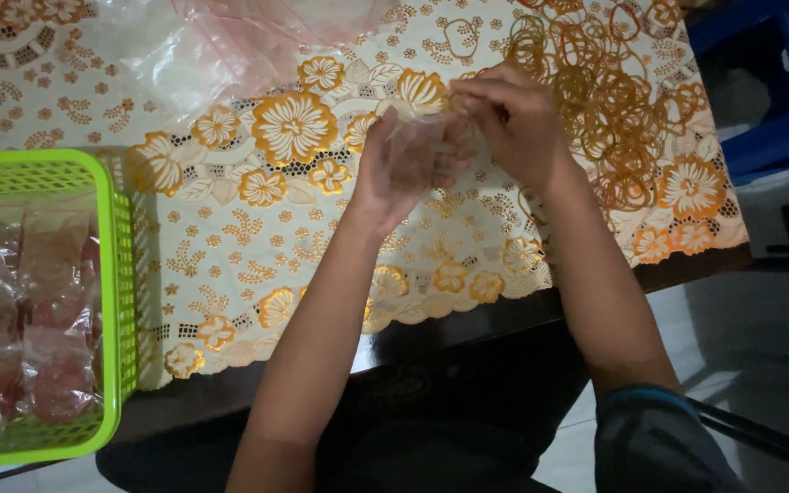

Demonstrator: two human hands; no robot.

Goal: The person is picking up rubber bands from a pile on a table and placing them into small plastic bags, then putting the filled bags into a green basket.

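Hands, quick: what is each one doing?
Left hand: closed around a small clear bag.
Right hand: fingers pinched at the bag's top.

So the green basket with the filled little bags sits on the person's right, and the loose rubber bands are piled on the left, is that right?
Not quite: the sides are swapped. In the head view the green basket with the filled bags sits on the person's left, and the loose rubber bands lie on the right, beyond the right hand. Both hands hold a small clear bag between them.
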